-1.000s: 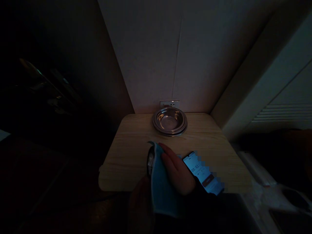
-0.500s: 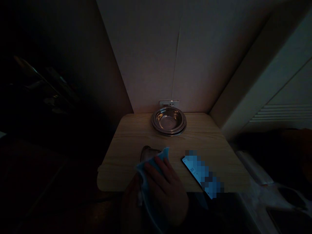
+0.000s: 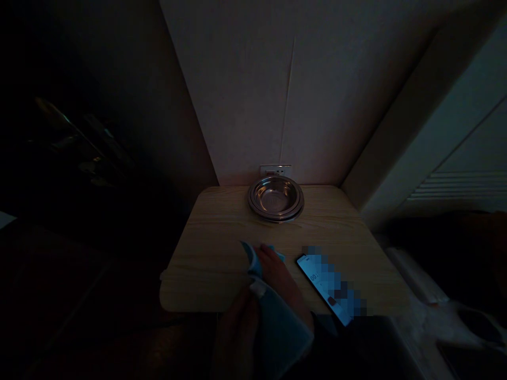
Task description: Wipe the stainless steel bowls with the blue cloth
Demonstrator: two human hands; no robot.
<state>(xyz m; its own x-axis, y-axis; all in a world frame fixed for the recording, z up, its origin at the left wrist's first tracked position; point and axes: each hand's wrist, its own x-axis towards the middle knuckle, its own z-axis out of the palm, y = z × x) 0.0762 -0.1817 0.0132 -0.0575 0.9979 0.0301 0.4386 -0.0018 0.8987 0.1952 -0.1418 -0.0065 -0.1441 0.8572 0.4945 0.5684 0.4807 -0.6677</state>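
At the near edge of the small wooden table, my right hand (image 3: 280, 279) is closed on a blue cloth (image 3: 283, 332). The cloth bunches up past my fingers and hangs down toward me. Just left of it, my left hand (image 3: 237, 330) is dark, with curled fingers against a pale edge of the cloth. Whatever it grips is hidden by the cloth and the dimness. A lit phone (image 3: 317, 279), partly blurred out, lies to the right of my hands. Beyond them stands a stack of round steel dishes (image 3: 276, 215).
The wooden table top (image 3: 206, 253) has rounded corners and meets the wall at the back. A wall socket (image 3: 275, 170) sits just behind the dishes. The room is very dim, with a dark panel at left and a pale louvred panel (image 3: 459, 184) at right.
Both hands have shifted slightly right with the cloth, which is now folded and turned differently. The dark-rimmed, see-through object that showed beyond the cloth is now out of sight.
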